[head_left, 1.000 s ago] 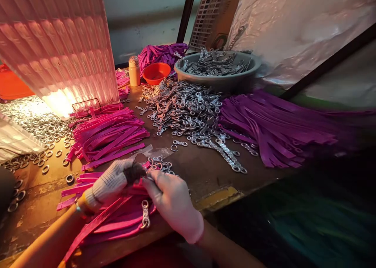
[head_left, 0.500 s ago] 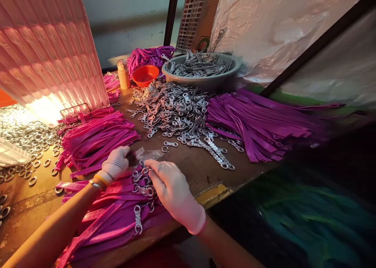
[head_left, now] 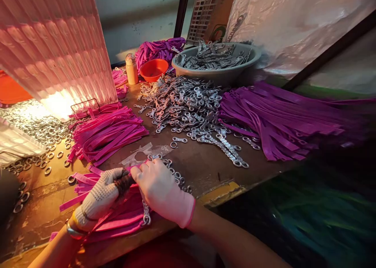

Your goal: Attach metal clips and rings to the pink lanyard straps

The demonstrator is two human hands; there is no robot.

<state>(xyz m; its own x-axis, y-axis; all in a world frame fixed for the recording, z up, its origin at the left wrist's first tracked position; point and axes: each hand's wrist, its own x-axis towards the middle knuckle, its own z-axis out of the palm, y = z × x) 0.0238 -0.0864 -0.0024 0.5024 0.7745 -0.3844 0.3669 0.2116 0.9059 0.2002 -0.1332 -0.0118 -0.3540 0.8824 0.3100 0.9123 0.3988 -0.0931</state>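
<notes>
My left hand [head_left: 101, 195], in a white dotted knit glove, is closed round a dark brown wrapped tool [head_left: 123, 183], perhaps by its handle; its working end is hidden. Against it, my right hand [head_left: 160, 185], in a thin white glove, is closed with a bit of pink strap at its fingertips. Both hands are over a pile of pink-purple straps [head_left: 117, 223], whose right ends carry metal chain links. One short chain [head_left: 146, 213] hangs below my right hand, and several links [head_left: 178, 176] show beyond it.
A large heap of metal links [head_left: 188, 103] lies behind the hands, before a grey basin [head_left: 217, 74] full of links. Pink straps [head_left: 108, 133] and purple straps [head_left: 270, 119] lie on either side. Loose rings [head_left: 47, 170], a red bowl [head_left: 154, 70] and a bottle [head_left: 132, 69] are also there.
My left hand now grips the dark wrapped tool and has come back toward me. My right hand has turned over the strap ends. The view has shifted slightly left.
</notes>
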